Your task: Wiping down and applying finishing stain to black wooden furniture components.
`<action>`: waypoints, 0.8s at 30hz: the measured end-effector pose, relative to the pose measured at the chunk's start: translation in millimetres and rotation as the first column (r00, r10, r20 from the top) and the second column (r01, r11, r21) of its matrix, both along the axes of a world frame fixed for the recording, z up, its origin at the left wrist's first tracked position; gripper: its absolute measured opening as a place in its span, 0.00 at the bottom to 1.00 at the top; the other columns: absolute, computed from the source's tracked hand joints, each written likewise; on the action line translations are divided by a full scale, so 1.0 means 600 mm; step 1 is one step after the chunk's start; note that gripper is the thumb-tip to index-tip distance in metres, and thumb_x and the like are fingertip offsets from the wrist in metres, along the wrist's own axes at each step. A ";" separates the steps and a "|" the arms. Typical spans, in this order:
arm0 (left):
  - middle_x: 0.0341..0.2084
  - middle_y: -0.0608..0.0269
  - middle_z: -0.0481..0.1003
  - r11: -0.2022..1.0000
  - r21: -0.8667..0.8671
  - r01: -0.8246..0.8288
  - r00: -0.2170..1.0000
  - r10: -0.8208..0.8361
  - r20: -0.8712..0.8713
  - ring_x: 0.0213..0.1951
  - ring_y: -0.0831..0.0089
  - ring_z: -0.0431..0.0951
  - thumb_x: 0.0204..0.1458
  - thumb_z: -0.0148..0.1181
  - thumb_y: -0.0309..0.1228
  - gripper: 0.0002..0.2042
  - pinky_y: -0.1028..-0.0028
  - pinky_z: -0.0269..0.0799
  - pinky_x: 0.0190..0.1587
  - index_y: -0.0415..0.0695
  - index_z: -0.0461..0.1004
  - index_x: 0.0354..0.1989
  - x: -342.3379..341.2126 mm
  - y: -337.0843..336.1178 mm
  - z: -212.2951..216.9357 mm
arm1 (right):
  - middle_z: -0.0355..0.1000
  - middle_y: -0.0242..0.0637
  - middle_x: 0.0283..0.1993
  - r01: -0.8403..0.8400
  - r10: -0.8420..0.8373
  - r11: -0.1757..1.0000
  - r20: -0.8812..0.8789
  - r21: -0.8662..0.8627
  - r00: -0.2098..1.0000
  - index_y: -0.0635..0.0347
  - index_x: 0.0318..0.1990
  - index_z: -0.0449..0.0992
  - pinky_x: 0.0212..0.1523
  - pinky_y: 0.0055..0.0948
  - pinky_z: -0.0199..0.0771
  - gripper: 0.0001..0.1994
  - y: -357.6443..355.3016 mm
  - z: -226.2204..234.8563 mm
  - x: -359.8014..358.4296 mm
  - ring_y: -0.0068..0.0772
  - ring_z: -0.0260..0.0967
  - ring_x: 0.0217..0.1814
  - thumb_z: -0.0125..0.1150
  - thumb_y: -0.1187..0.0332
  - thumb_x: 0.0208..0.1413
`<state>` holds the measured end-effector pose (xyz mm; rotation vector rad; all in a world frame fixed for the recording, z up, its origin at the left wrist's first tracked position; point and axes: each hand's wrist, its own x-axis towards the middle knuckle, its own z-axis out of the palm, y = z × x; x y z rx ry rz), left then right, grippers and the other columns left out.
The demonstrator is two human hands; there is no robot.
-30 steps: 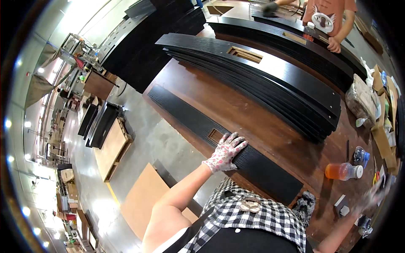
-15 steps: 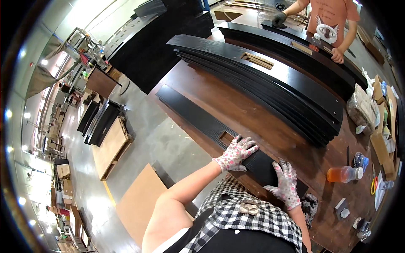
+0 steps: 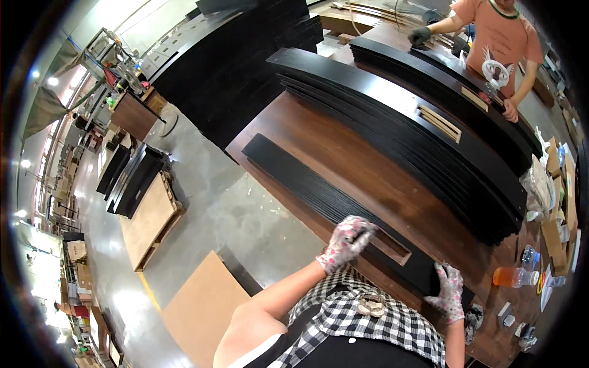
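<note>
Past the rectangular cutout (image 3: 392, 246) has gone the left hand (image 3: 347, 244): half a second ago it lay flat just right of that opening, and now it sits at the opening's left end with fingers curled. The right hand (image 3: 448, 291) is again at the near right end of the black board (image 3: 300, 181), its fingers pointing farther from the person.

The board lies flat along the near left side of the brown table (image 3: 353, 150), its long axis slanting from far left to near right, one end toward the far left corner, the other under the right hand. The cutout runs lengthwise along it, nearer the right end. Beyond, the stack of black boards (image 3: 368, 92) slants much the same way.

The right hand is spread, thumb apart, resting on the board without gripping. Whether the left's curled fingers hold anything, I cannot tell.
</note>
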<state>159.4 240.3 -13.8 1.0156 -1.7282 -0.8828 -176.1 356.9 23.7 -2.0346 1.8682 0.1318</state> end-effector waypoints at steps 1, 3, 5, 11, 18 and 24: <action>0.30 0.59 0.78 0.989 0.063 -0.134 0.990 0.135 -0.024 0.35 0.62 0.77 0.50 0.59 0.24 0.04 0.68 0.73 0.41 0.40 0.78 0.33 0.024 -0.003 0.007 | 0.59 0.41 0.60 0.008 -0.008 1.000 0.004 0.006 1.000 0.50 0.60 0.64 0.65 0.47 0.52 0.48 0.000 0.002 -0.002 0.49 0.54 0.63 0.79 0.62 0.20; 0.29 0.60 0.78 0.868 0.461 -0.186 0.938 0.297 -0.181 0.34 0.71 0.77 0.55 0.56 0.32 0.09 0.72 0.73 0.38 0.38 0.77 0.32 0.070 -0.004 -0.009 | 0.59 0.42 0.60 0.010 -0.010 1.000 -0.033 -0.010 0.999 0.52 0.59 0.64 0.65 0.47 0.52 0.48 0.006 0.004 -0.006 0.49 0.54 0.63 0.78 0.63 0.19; 0.29 0.61 0.78 0.778 0.614 -0.133 0.898 0.357 -0.257 0.33 0.74 0.77 0.58 0.54 0.35 0.12 0.73 0.73 0.36 0.38 0.77 0.30 0.118 -0.009 -0.014 | 0.59 0.43 0.59 0.026 -0.026 1.000 -0.075 0.005 0.997 0.52 0.59 0.64 0.65 0.47 0.52 0.49 0.008 0.012 -0.001 0.49 0.54 0.63 0.77 0.63 0.18; 0.38 0.53 0.74 0.270 0.884 0.382 0.896 0.125 -0.426 0.42 0.65 0.77 0.60 0.50 0.43 0.23 0.68 0.76 0.43 0.35 0.62 0.53 0.153 -0.016 0.022 | 0.61 0.43 0.56 0.023 -0.027 0.999 -0.136 -0.031 0.990 0.54 0.59 0.64 0.62 0.46 0.56 0.50 -0.011 0.091 0.029 0.49 0.57 0.59 0.75 0.66 0.15; 0.47 0.51 0.71 0.581 0.774 0.252 0.828 0.284 -0.483 0.46 0.58 0.75 0.60 0.53 0.36 0.18 0.62 0.73 0.50 0.34 0.65 0.51 0.111 -0.030 -0.008 | 0.62 0.45 0.57 0.001 -0.010 0.993 -0.078 -0.122 0.997 0.57 0.59 0.64 0.62 0.43 0.57 0.48 -0.042 0.148 0.053 0.50 0.57 0.59 0.71 0.68 0.16; 0.39 0.61 0.75 0.633 0.645 0.429 0.336 0.551 -0.764 0.39 0.70 0.76 0.57 0.57 0.38 0.14 0.71 0.76 0.42 0.42 0.70 0.43 0.101 -0.080 0.002 | 0.65 0.42 0.53 -0.057 0.022 0.977 -0.167 -0.204 0.986 0.55 0.59 0.66 0.58 0.44 0.57 0.50 -0.088 0.201 0.112 0.47 0.61 0.55 0.78 0.62 0.16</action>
